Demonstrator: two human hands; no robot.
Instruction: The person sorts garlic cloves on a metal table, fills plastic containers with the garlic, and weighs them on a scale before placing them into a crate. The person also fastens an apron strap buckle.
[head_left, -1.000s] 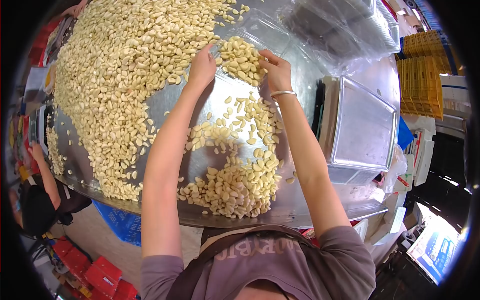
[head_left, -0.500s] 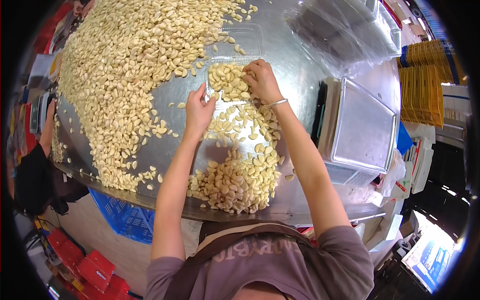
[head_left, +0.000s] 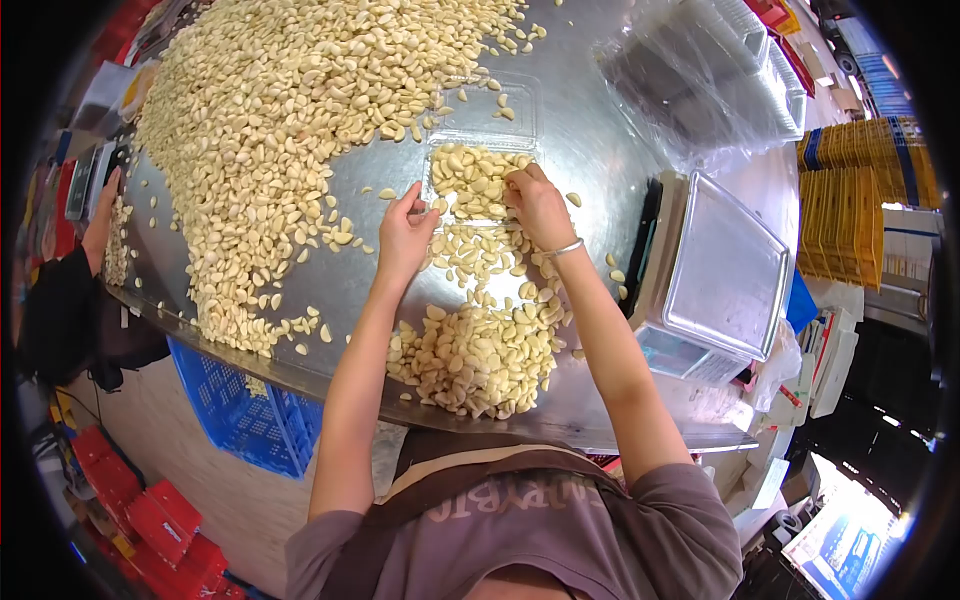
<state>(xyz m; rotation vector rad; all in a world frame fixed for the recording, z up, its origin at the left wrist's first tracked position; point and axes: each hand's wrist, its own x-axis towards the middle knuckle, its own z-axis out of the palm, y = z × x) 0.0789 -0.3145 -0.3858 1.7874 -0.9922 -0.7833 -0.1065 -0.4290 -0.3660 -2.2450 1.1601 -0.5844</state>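
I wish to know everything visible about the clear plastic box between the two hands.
The clear rectangular plastic box sits on the shiny metal table, filled with pale garlic-like cloves. Its transparent lid lies open beyond it, several cloves on or under it. The left hand and right hand flank the box; contact is unclear.

The head camera is looking from above the near edge of the metal table (head_left: pixel 612 205), facing forward and steeply down onto its top. It is sitting at about arm's reach from the left hand (head_left: pixel 403 238) and right hand (head_left: pixel 540 208) over the table. The wide, bowed, dark-rimmed view is also taking in the wearer's shirt (head_left: pixel 520 535) at the table's near side and yellow crates (head_left: pixel 842 225) beyond its right side.
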